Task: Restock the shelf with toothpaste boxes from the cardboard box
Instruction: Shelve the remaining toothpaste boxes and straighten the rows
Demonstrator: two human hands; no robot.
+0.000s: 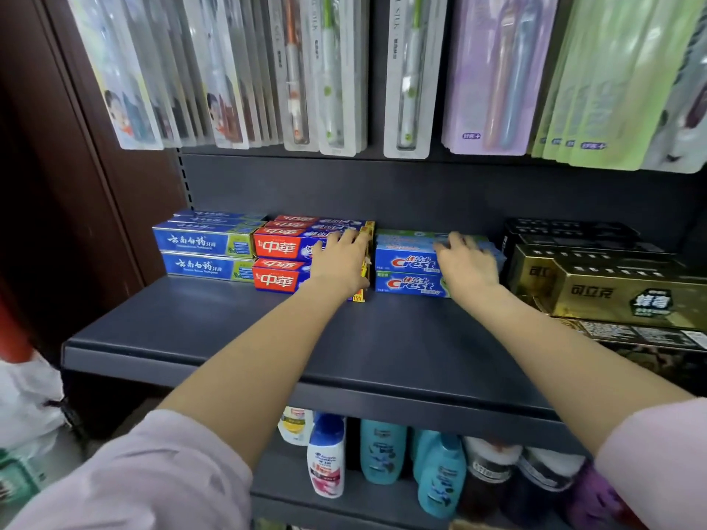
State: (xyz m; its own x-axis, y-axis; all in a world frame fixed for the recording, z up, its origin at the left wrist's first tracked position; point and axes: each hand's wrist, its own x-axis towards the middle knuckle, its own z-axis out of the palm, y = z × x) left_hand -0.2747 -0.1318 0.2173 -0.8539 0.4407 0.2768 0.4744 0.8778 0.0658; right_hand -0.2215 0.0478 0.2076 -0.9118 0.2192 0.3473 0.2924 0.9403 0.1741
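Observation:
Toothpaste boxes stand stacked at the back of a dark shelf. Blue-and-green boxes are at the left, red-and-blue boxes beside them, blue Crest boxes in the middle. My left hand lies flat against the right end of the red-and-blue stack, fingers spread over the top box. My right hand rests on the right end of the Crest stack, fingers curled over the top box. The cardboard box is not in view.
Gold and black toothpaste boxes fill the shelf's right side. Toothbrush packs hang above. Shampoo bottles stand on the lower shelf. A white bag sits on the floor at left. A brown post borders the shelf.

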